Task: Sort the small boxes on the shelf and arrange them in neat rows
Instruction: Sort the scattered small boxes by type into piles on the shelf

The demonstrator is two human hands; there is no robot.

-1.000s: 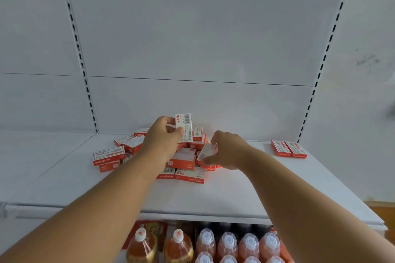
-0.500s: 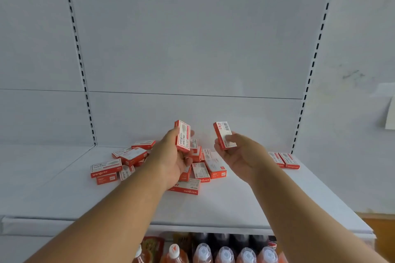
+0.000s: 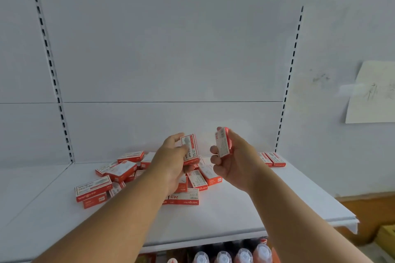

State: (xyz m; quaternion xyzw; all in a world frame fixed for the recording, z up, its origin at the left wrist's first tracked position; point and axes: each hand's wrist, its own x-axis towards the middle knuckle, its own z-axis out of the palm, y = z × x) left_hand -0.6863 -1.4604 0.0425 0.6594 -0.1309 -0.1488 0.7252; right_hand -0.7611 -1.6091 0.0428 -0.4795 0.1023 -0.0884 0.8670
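Our left hand [image 3: 171,162] grips one small red-and-white cardboard box [image 3: 190,149], our right hand [image 3: 233,162] pinches another [image 3: 222,142], both upright above the messy pile of matching boxes [image 3: 128,172] on the white metal shelf [image 3: 235,209]. Two lie side by side [image 3: 272,159] far right.

Two bare forearms reach in from the bottom edge, uncovered from elbow to wrist, with no sleeve visible on either. The left hand [image 3: 171,162] and right hand [image 3: 232,162] wear no gloves, rings, watch or bands. The fingernails look short and unpainted.
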